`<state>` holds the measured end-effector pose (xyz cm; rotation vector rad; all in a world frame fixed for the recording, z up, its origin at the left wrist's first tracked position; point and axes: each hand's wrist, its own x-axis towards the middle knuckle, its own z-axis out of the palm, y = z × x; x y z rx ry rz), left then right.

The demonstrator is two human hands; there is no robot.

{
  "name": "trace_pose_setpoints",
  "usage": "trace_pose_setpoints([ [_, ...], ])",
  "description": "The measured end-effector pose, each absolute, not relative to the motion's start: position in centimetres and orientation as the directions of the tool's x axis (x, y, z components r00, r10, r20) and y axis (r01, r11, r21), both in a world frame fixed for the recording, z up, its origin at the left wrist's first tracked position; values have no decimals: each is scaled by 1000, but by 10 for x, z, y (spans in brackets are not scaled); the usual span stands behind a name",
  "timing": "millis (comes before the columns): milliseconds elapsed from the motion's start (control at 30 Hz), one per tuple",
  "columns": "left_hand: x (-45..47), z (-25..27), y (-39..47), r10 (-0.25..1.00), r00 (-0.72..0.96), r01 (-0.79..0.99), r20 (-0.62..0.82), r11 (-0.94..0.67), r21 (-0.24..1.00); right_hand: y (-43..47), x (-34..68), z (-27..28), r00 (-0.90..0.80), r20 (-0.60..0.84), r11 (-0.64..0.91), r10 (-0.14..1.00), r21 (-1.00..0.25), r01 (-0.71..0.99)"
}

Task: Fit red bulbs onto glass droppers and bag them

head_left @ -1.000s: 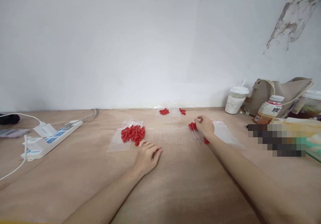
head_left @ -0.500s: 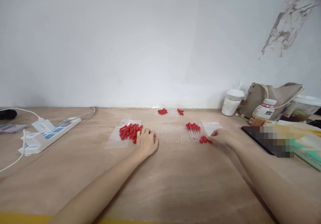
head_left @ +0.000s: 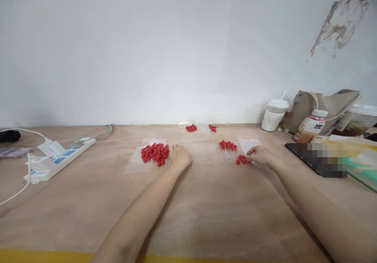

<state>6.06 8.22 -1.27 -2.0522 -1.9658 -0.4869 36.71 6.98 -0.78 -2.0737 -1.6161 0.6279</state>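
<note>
My left hand (head_left: 180, 156) lies over the left end of a row of clear dropper tubes (head_left: 207, 155), palm down, its fingers forward and a little apart. Its fingertips are partly hidden, and I see nothing held. Left of it, a pile of red rubber bulbs (head_left: 154, 153) lies on a clear plastic bag (head_left: 137, 162). My right hand (head_left: 260, 155) pinches a red bulb (head_left: 248, 159) between thumb and fingers, beside a few loose red bulbs (head_left: 240, 160). Several droppers with red bulbs fitted (head_left: 228, 147) lie at the row's right end.
Farther back are two small groups of red bulbs (head_left: 191, 128) with clear tubes between. A power strip (head_left: 66, 157) with chargers lies left. At right stand a lidded cup (head_left: 274, 115), a bottle (head_left: 310, 126) and a grey bag (head_left: 335, 107), behind a dark flat object (head_left: 312, 159).
My left hand has moved right, off the edge of the red bulb pile and onto the clear tubes. My right hand stays by the loose bulbs. The view has shifted slightly.
</note>
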Motion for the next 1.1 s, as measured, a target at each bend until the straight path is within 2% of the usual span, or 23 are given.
trace_pose_setpoints([
  [100,59,-4,76,907,26,997,421,-56,58,70,364,-2,254,46,-184,966,-568,803],
  [200,52,7,57,886,100,988,452,-144,63,64,348,6,155,213,13,965,-627,779],
  [300,38,9,31,848,258,944,463,-323,65,50,315,11,-34,358,290,933,-692,661],
  [367,27,3,15,768,388,849,510,-513,126,39,288,10,-129,462,442,878,-676,589],
  [467,14,-10,1,687,447,757,573,-631,167,23,248,1,-265,528,582,807,-634,509],
  [700,8,-24,0,675,430,734,599,-648,203,8,211,-29,-315,578,657,753,-625,422],
  [1100,6,-29,3,609,531,657,589,-735,169,5,214,-29,-366,589,692,721,-639,335],
])
